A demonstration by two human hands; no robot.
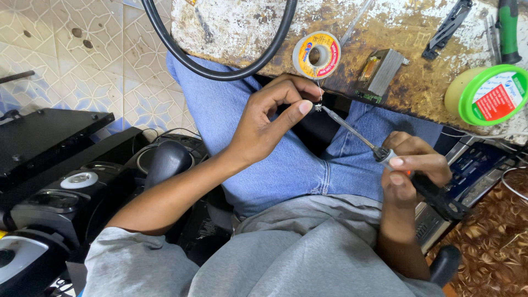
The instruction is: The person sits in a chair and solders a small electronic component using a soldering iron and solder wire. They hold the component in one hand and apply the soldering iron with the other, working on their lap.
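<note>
Scuffed, paint-flecked wooden counter (385,27) above blue-jeaned knees. Left hand (264,124), forearm angled up, grip pinching a tiny dark metal component (317,107) below the yellow solder spool (316,55). Right hand (412,168), grip pressed around the black-handled soldering iron (385,157), tip touching the component.

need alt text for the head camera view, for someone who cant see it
Seen from above, a seated person's right hand holds a soldering iron, its tip at a small part pinched in the left hand. A solder spool sits on the worn workbench edge above their jeans.
</note>
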